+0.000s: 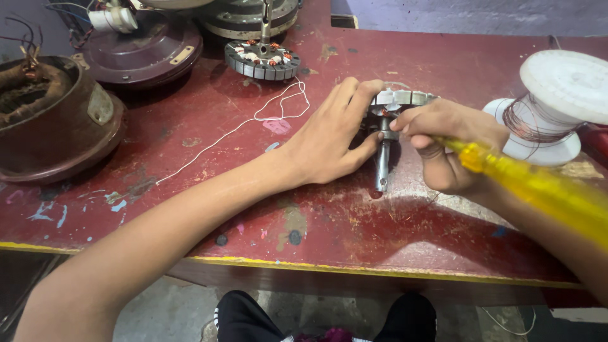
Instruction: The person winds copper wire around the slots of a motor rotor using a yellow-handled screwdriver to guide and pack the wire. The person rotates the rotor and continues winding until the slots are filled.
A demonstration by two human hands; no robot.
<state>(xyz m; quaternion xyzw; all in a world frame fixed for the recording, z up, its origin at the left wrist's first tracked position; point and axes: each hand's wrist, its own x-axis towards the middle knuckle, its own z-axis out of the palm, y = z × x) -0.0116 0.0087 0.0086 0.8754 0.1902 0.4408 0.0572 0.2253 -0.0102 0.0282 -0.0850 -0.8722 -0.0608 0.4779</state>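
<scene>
Left hand: our left hand lies partly open against the motor core, fingers curled over its near-left side to steady it, thumb by the shaft.
Right hand: our right hand is closed around a yellow-handled tool, its tip hidden at the core.
Core: it sits on the red desk, right of centre, shaft pointing towards us.
Doing it well: we judge a firm brace and small, controlled tool strokes matter, so the windings are not nicked.
Around: a wire spool stands just right; white string trails left; another wound core lies far; a brown housing sits far left.
</scene>
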